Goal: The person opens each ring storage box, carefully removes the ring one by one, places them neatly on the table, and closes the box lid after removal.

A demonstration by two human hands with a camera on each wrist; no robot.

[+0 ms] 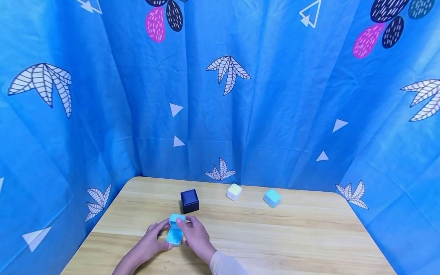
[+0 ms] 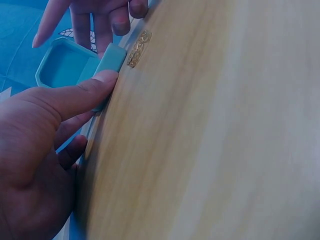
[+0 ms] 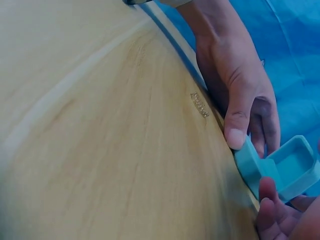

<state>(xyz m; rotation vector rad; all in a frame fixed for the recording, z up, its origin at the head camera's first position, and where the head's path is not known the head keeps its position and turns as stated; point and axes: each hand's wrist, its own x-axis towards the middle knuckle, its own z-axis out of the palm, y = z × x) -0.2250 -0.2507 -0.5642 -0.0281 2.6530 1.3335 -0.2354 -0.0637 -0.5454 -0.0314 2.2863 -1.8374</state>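
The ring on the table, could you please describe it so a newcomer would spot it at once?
On the wooden table, look in the head view for the open turquoise box between the left hand and the right hand. Just below it lies the ring, small and gold-coloured: unlike that box or the dark blue box beyond, it is a thin open loop.

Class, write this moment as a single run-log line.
left hand: grips open turquoise box | right hand: at its raised lid | gold ring: on table, outside box | navy box: beyond hands
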